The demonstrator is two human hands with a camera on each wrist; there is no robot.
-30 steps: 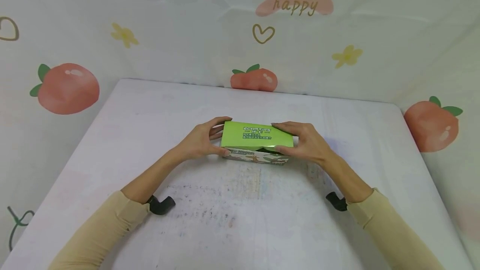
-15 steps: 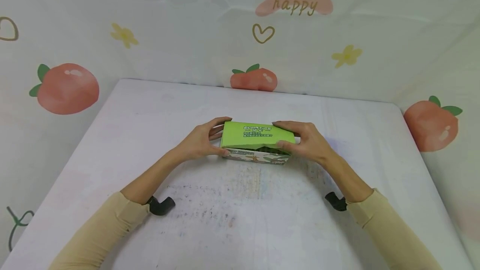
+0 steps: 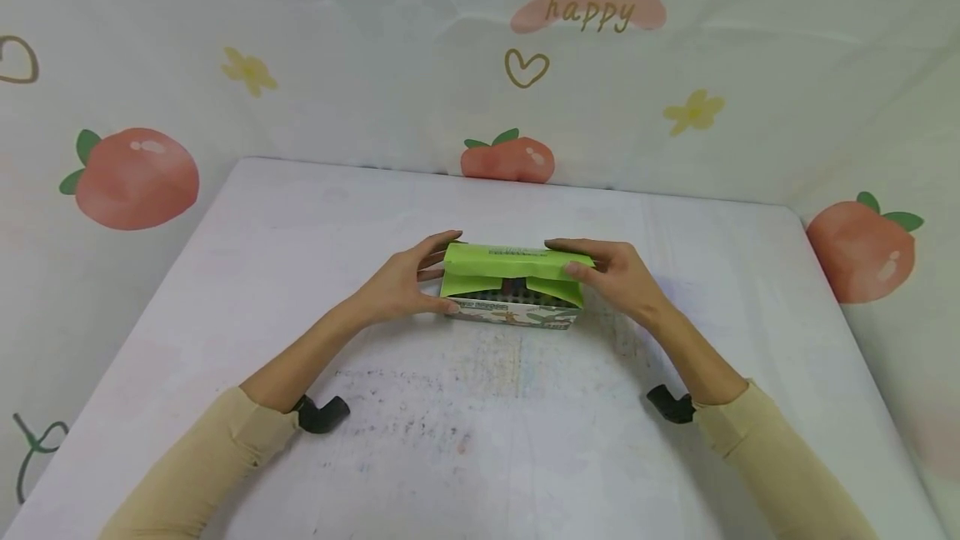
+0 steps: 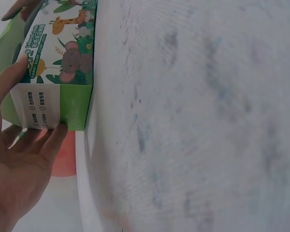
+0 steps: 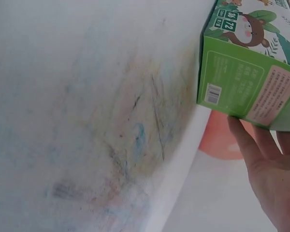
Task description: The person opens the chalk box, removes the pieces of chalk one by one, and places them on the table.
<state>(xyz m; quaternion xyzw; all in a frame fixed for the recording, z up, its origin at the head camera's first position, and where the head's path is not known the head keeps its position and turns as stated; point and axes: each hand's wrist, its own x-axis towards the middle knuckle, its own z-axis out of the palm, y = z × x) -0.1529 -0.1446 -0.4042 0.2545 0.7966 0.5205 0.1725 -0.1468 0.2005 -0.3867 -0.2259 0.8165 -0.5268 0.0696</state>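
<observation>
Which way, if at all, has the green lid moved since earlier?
Yes: the green lid has lifted up and back, away from the box's front wall, unmoved on the table.

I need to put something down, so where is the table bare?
Bare table shows in front of the box, between the sleeves, and behind it toward the backdrop. Crowded: the box's ends, where the left hand and right hand hold it.
</observation>
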